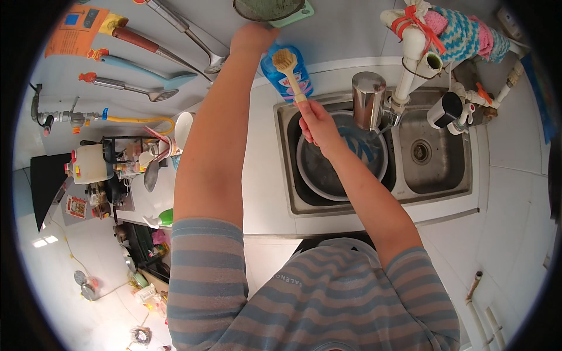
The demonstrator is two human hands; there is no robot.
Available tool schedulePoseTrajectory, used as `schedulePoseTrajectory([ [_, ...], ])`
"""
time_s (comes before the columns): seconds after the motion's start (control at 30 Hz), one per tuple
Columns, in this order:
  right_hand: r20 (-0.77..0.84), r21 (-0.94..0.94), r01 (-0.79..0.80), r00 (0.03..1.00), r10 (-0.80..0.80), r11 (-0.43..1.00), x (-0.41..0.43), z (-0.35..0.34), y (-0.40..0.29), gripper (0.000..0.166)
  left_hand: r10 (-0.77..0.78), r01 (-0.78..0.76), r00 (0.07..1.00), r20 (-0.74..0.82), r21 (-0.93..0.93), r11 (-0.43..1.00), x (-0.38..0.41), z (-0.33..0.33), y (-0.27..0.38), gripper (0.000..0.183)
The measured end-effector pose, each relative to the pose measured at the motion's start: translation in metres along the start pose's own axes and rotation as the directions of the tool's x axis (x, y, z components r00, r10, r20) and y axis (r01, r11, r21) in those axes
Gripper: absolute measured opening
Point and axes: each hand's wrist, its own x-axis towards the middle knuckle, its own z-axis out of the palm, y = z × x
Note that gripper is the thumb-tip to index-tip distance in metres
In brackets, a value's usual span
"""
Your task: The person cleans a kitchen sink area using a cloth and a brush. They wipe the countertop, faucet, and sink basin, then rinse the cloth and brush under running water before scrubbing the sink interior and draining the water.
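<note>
My left hand (253,40) is raised towards the wall at the top, just below a round dark-rimmed mesh item (268,8) and a pale green plastic piece (300,13). Its fingers are mostly hidden, so its grip cannot be made out. My right hand (319,127) is closed around the handle of a brush with a wooden head (285,60), bristles up. Behind the brush stands a blue detergent bottle (303,72). Below and beside my right hand, a round metal basin (303,162) with water and blue items (361,151) in it sits in the left sink bowl.
A steel cylinder (369,101) stands behind the basin, beside a white pipe (412,48). The right sink bowl (434,171) shows its drain. Utensils, including a blue spatula (145,72), hang on the wall at left. A spray bottle (164,218) lies by my left arm.
</note>
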Motion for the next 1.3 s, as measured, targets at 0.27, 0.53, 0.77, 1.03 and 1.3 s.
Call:
schedulePoseTrajectory([
  [0.27, 0.035, 0.014, 0.038, 0.999, -0.038, 0.999, 0.009, 0.000, 0.006, 0.042, 0.046, -0.010, 0.978, -0.205, 0.173, 0.985, -0.006, 0.023, 0.001, 0.038],
  [0.53, 0.058, 0.034, 0.020, 0.998, -0.022, 0.999, 0.009, -0.007, 0.010, 0.043, 0.029, -0.044, 0.997, 0.077, 0.198, 0.979, -0.011, 0.017, -0.006, 0.035],
  [0.77, 0.114, -0.031, -0.029, 0.993, 0.032, 0.999, 0.008, -0.011, 0.013, 0.047, -0.027, 0.026, 1.000, 0.002, 0.141, 0.990, -0.014, 0.027, -0.018, 0.041],
  [1.03, 0.156, -0.015, -0.063, 0.986, 0.064, 0.998, 0.003, -0.014, 0.014, 0.046, -0.118, 0.118, 0.993, -0.005, 0.025, 0.993, -0.020, 0.033, -0.013, 0.052],
  [1.3, 0.273, -0.026, -0.175, 0.946, 0.176, 0.984, -0.050, -0.058, 0.021, 0.044, -0.347, 0.381, 0.925, 0.158, -0.358, 0.853, -0.022, 0.019, -0.010, 0.076],
])
